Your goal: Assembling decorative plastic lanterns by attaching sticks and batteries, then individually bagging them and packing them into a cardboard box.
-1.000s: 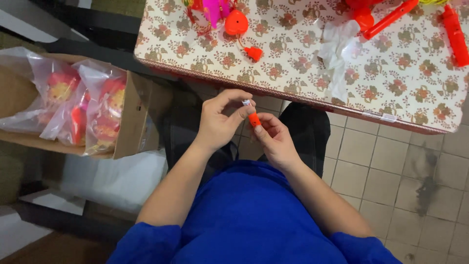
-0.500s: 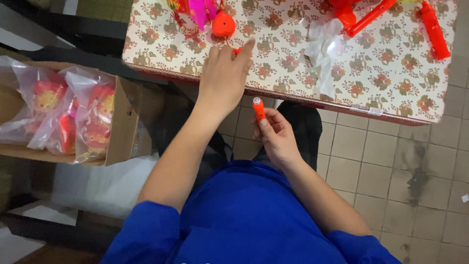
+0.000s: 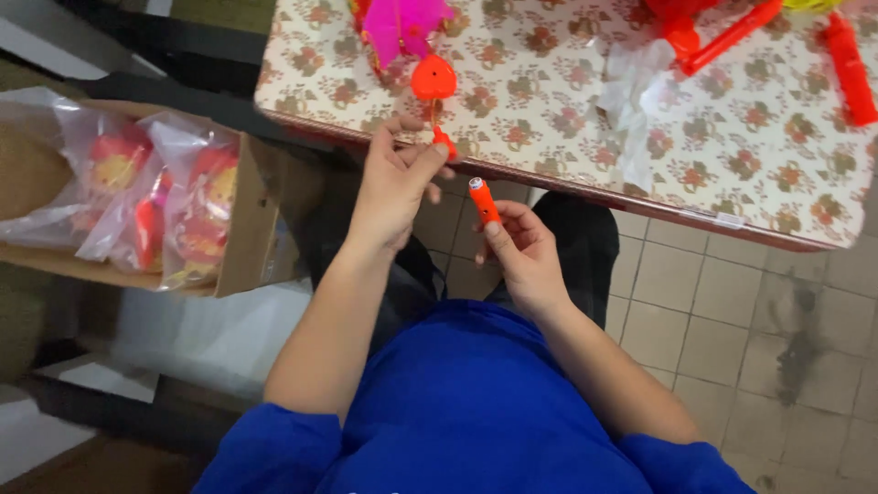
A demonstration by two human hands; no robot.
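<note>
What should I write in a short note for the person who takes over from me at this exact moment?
Left hand: pinches the small orange plug hanging by a cord from the orange heart toy at the table edge.
Right hand: holds the orange stick upright over the lap, open end up.
Done: both parts are in hand.
Left: plug and stick are apart, not joined.
Bagged toys sit in the cardboard box.

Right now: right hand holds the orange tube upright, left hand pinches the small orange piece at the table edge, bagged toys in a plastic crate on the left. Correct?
Not quite. In the head view the bagged toys sit in a cardboard box, not a plastic crate. The rest holds: right hand holds the orange tube, left hand pinches the small orange piece.
</note>
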